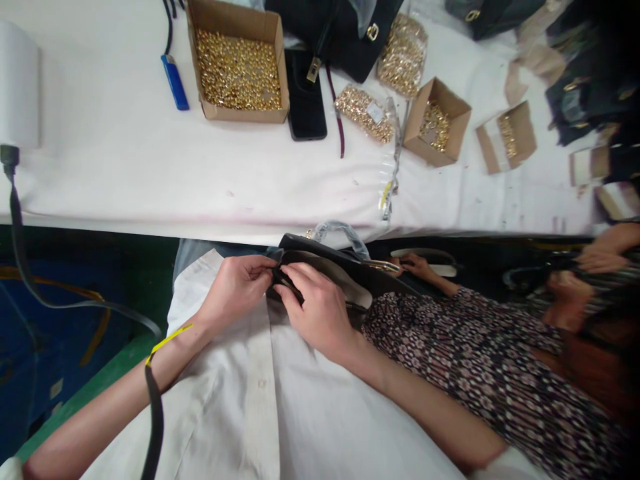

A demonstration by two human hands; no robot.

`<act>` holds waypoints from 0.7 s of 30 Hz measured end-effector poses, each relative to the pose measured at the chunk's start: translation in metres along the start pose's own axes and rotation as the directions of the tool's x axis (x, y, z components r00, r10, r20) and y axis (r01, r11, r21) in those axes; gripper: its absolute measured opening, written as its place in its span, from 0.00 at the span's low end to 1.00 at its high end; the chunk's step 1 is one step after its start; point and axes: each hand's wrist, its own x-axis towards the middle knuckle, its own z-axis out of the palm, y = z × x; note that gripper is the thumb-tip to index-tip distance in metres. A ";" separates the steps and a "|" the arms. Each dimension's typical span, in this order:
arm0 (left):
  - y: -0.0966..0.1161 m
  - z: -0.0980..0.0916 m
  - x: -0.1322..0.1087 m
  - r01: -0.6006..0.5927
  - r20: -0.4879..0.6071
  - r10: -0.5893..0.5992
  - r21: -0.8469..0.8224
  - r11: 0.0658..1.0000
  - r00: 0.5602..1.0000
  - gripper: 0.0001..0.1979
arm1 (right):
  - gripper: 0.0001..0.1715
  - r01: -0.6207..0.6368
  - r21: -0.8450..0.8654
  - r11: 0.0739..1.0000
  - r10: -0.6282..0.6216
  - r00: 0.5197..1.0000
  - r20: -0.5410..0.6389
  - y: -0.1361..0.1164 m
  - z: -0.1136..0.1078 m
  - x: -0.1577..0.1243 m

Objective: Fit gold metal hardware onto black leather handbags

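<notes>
Near centre, toward six o'clock: black bag with pale lining (347, 264)

Left hand (235, 290) and right hand (323, 310) pinch its nine o'clock end. At eleven o'clock, an open brown cardboard box (245, 115) of small gold-coloured pieces (240, 70) rests on the white cloth-covered surface (125, 167).

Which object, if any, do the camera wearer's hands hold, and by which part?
A dark bag: the left hand and right hand pinch its edge at the picture-left end; the exact spot is hidden.
</notes>
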 end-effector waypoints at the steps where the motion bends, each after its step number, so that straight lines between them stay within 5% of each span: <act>1: 0.000 0.001 0.000 0.005 -0.003 -0.005 -0.014 1.000 1.000 0.19 | 0.19 0.006 -0.030 1.000 -0.005 1.000 0.015 0.000 0.000 -0.003; 6: 0.002 0.006 0.003 -0.012 -0.020 0.012 0.018 1.000 1.000 0.19 | 0.29 0.078 -0.202 0.976 -0.058 0.993 0.102 0.003 -0.002 -0.007; 15: 0.018 0.007 -0.002 -0.076 0.009 0.076 0.072 0.995 0.997 0.18 | 0.08 0.145 -0.443 0.885 -0.164 0.986 -0.005 0.008 0.010 0.003; 21: 0.022 0.001 -0.008 -0.097 0.020 0.096 0.047 0.994 0.995 0.15 | 0.08 0.185 -0.446 0.876 -0.224 0.974 -0.036 0.010 0.011 0.010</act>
